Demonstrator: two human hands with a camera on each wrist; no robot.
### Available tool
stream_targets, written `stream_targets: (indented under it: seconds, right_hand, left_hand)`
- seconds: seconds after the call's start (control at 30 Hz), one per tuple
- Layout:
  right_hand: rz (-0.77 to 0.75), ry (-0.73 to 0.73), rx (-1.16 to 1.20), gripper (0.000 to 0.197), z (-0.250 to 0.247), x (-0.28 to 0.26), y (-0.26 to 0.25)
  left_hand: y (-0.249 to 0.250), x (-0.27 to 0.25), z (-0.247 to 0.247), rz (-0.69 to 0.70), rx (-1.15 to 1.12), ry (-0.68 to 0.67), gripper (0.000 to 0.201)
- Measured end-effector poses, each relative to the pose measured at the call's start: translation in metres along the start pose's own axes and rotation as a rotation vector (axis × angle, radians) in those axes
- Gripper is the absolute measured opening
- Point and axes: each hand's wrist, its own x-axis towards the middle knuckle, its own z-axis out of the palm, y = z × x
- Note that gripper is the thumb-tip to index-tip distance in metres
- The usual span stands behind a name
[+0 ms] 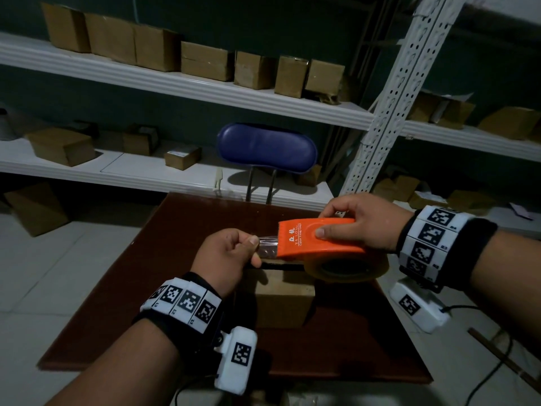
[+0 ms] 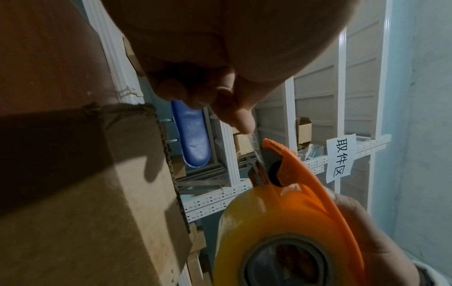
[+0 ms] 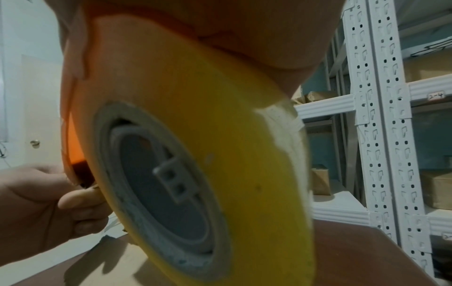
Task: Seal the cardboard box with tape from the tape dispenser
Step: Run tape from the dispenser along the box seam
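The orange tape dispenser [image 1: 319, 238] is clasped in the right hand [image 1: 366, 224]; its clear tape end [image 1: 265, 247] is pinched in the left hand's [image 1: 225, 256] grip, above the cardboard box [image 1: 284, 300] on the worktop [image 1: 117, 288].

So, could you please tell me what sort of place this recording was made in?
Probably a parcel storeroom or pickup point. White metal shelves hold rows of cardboard boxes, a paper sign with handwritten characters hangs on the racking, and a small table serves as a packing spot.

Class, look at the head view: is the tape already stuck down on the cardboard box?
No: the left hand pinches the tape end in the air above the cardboard box.
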Motion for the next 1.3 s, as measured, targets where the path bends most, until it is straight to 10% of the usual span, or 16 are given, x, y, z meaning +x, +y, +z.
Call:
stream_targets:
  seconds: [0.5,1.3]
  right_hand:
    - [-0.014,0.020,0.037,0.059,-0.002,-0.004,0.012]
    - [0.038,0.045,0.019,0.025,-0.002,-0.004,0.026]
  left_hand:
    - [-0.008,0.005,-0.001,-0.029,-0.049,0.023,0.034]
    - [-0.003,0.002,-0.014,-0.041,0.067,0.066,0.037]
